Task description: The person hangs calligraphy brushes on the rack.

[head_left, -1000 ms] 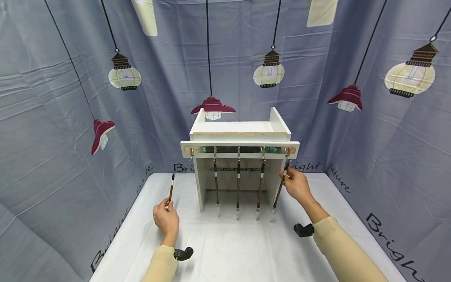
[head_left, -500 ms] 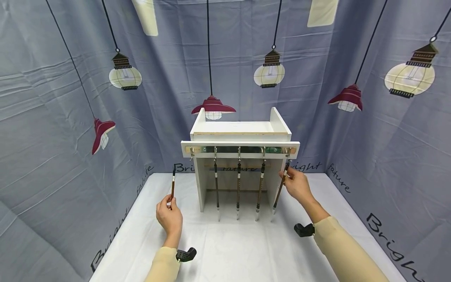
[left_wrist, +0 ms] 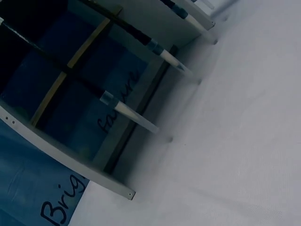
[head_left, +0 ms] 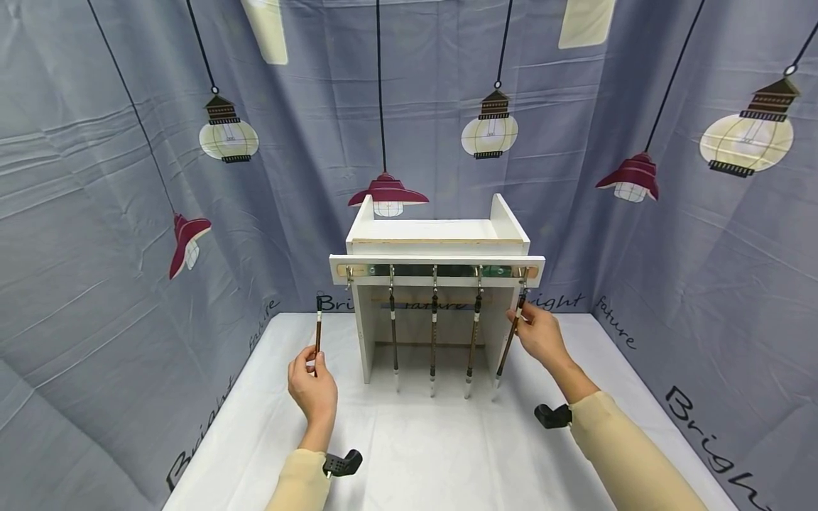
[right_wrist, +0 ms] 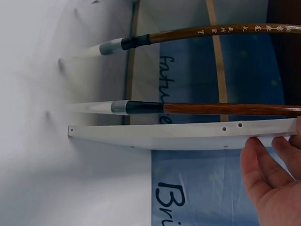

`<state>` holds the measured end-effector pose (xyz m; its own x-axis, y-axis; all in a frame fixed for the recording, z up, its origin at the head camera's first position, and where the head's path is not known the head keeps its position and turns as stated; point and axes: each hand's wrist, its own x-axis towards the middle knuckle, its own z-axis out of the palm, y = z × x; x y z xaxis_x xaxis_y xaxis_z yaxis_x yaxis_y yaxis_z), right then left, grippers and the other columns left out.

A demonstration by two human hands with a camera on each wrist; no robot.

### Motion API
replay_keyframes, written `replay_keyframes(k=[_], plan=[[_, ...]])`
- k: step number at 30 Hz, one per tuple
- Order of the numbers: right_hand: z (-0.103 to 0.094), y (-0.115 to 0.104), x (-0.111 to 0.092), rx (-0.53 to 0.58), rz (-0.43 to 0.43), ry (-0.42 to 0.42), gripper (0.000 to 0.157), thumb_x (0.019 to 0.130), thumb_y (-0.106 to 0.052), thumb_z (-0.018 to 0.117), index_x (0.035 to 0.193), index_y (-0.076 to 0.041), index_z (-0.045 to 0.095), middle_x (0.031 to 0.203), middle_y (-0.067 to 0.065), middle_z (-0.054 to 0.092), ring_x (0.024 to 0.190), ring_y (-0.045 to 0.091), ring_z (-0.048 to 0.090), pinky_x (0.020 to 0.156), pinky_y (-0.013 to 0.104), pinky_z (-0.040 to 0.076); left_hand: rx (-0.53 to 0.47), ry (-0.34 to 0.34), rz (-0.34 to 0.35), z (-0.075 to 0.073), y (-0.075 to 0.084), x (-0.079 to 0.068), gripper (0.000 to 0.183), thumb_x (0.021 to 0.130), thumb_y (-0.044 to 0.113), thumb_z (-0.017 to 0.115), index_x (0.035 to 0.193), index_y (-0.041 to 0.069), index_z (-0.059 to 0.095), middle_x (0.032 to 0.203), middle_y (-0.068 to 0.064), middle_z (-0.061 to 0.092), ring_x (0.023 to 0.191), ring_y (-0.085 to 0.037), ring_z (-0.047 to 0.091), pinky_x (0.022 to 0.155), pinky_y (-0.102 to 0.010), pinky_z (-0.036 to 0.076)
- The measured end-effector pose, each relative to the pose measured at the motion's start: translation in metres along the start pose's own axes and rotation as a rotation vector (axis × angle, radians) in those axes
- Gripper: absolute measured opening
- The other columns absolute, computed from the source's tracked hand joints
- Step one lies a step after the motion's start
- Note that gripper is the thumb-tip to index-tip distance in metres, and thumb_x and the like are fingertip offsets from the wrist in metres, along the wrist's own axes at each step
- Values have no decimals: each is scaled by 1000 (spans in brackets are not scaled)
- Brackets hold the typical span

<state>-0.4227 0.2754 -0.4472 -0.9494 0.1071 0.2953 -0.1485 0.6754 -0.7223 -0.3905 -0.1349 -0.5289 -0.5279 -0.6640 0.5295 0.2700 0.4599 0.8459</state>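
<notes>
In the head view, my left hand [head_left: 314, 394] pinches a brown-handled writing brush [head_left: 318, 326] near its lower part, upright with its black end on top. It stands to the left of a white wooden brush rack [head_left: 437, 248]. My right hand [head_left: 542, 339] grips the rack's right side panel; in the right wrist view its fingers [right_wrist: 254, 165] lie against that panel [right_wrist: 188, 134]. Beside it hangs the rightmost brush [right_wrist: 202, 108], with a clear cap over its tip. The left wrist view shows capped brushes [left_wrist: 134, 117] but no left hand.
Several brushes [head_left: 434, 333] hang from hooks along the rack's front rail [head_left: 437, 260]. The leftmost hook [head_left: 348, 275] bears no brush. White cloth [head_left: 428, 454] covers the table, and a grey-blue curtain [head_left: 307, 142] printed with lamps surrounds it.
My left hand has moved slightly up and right with the brush, which now stands more upright and closer to the rack. The right hand keeps its place.
</notes>
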Motion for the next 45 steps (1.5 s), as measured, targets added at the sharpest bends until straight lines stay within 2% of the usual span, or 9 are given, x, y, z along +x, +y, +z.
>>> replay_keyframes(k=[5,14,21,27,38,45], plan=[[-1,-1,-1,-7,13,-4,43,108,-35,54,127,3,63,143,38,52,115,50,67,92,61,58,-16,6,23,-3,8,-6,15,95,4,72,110,2,74,97,-15,69,78,-18,54,70,-24,40],[0,0,-1,-19,-3,16,36,108,-35,56,104,1,64,139,39,55,107,48,70,82,56,61,-48,13,48,-5,21,-11,15,96,4,72,111,2,74,98,-15,69,79,-11,53,65,-15,40],[-1,-1,1,-9,3,2,41,109,-35,54,120,3,64,140,39,54,112,49,68,88,59,59,-66,4,78,-6,27,-18,14,96,3,71,111,1,72,98,-14,68,79,-12,53,64,-14,40],[-1,-1,0,-19,1,9,38,109,-35,54,113,1,65,139,38,56,106,47,71,80,53,61,-98,-17,97,-6,34,-23,15,97,5,71,112,3,71,101,-13,67,80,-9,54,64,-12,42],[1,0,-1,-9,12,1,40,109,-34,54,127,0,64,138,35,58,108,46,71,75,47,61,-107,-28,166,-1,40,-30,16,97,4,71,112,2,71,99,-13,66,79,-9,53,63,-13,43],[1,1,0,-10,-5,14,38,109,-33,54,123,1,65,136,35,59,108,47,70,73,47,61,-113,-45,170,1,42,-32,16,97,4,71,112,4,71,100,-12,66,80,-6,52,62,-12,43]])
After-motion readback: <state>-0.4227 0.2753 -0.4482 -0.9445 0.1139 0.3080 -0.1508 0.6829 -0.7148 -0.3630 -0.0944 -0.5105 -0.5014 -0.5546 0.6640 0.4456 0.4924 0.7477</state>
